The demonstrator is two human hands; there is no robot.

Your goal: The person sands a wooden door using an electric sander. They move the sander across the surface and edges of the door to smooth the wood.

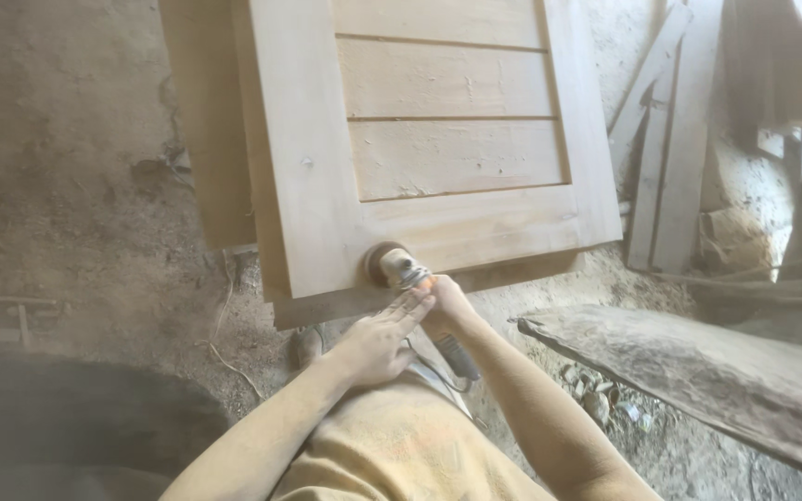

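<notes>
From the head view, a pale wooden door [438, 158] lies flat in front of the person, filling the frame from 12 o'clock down to the centre. It has a broad frame and 3 flat panels across the middle. More boards of the same pale wood show beneath it, sticking out along its left and lower edges.

At the door's near-left corner, close to the centre of the frame, a grinder [399, 271] sits with its round disc pressed on the wood. The right hand [446, 304] is wrapped around the tool just behind its head, fingers closed on the body. The dark handle and a cord trail back toward 6 o'clock. The left hand [378, 341] lies just beside the right, fingers straight and held together, tips touching the tool's body at the orange part; it is laid on, not gripping. Both forearms are dusted pale and run in from 6 o'clock, over a yellowish garment.

At 4 o'clock a rough grey plank [698, 371] slants across the dirt floor [76, 204]. At 2 o'clock several planks [661, 139] lean against the wall. Wood scraps lie on the ground between the plank and the right arm.
</notes>
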